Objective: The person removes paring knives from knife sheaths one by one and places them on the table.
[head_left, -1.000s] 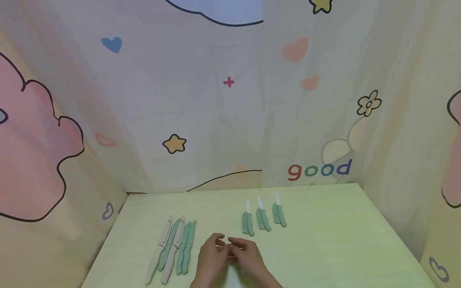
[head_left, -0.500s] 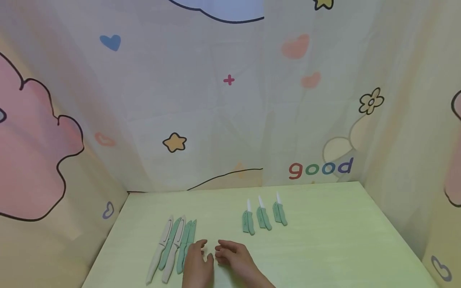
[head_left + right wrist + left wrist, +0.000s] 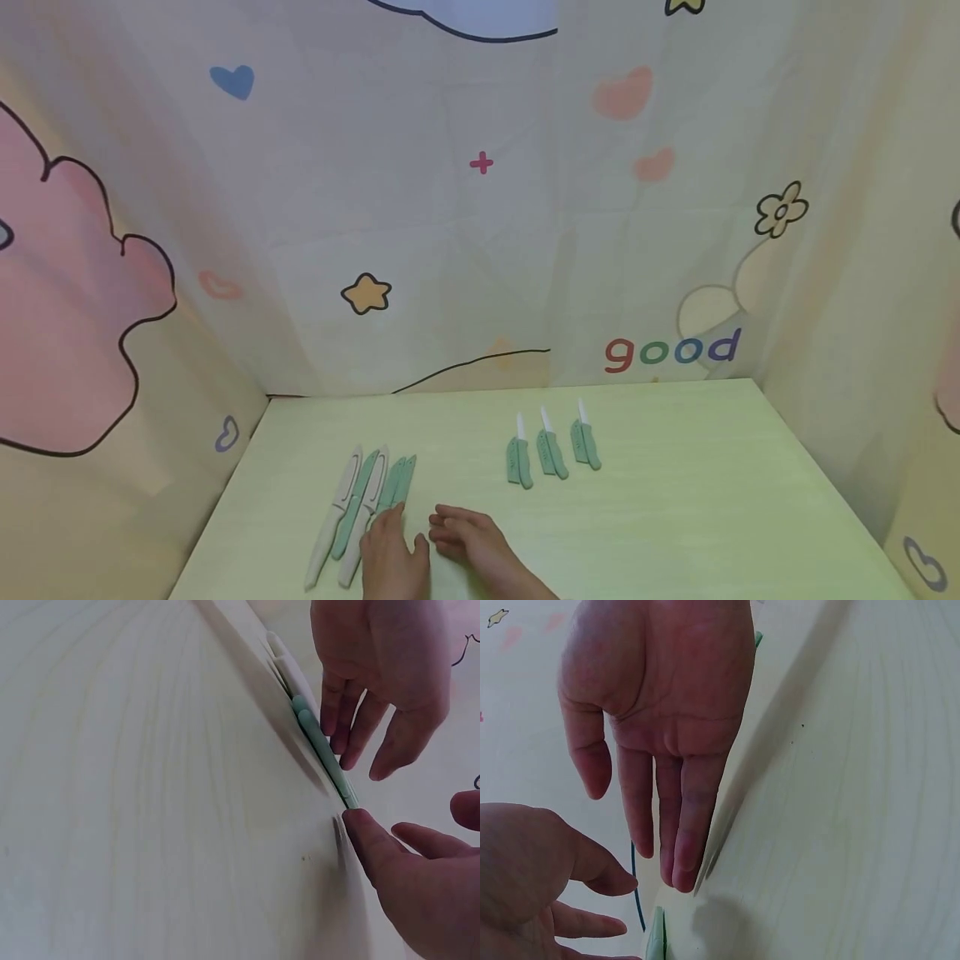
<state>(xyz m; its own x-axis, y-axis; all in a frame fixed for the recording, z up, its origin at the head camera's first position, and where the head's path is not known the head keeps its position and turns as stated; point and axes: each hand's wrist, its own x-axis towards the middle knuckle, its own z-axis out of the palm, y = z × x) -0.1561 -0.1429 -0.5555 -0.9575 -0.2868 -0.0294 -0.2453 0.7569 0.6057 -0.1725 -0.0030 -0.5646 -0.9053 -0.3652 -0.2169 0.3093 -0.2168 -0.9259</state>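
Note:
My left hand (image 3: 393, 554) hovers at the right end of a row of sheathed knives, hiding the handles of two green knives (image 3: 399, 482) in the head view. In the left wrist view its fingers (image 3: 694, 802) hang straight, with nothing held. The right hand (image 3: 476, 542) is just to the right, fingers loosely bent and empty, thumb side toward the left hand. Two pale beige knives (image 3: 325, 542) (image 3: 352, 558) and another green knife (image 3: 352, 517) complete the row. Green handles (image 3: 322, 746) appear beneath the left hand in the right wrist view.
Three small green-handled knives with white blades (image 3: 519, 458) (image 3: 551, 454) (image 3: 585, 442) lie spaced apart farther back, right of centre. The pale green table (image 3: 675, 500) is bounded by a printed curtain (image 3: 480, 250) at the back and both sides.
My hands were together at the middle, fingertips meeting. They have separated and moved left, the left hand now over the green knives. The head view has shifted slightly; the knives look unmoved.

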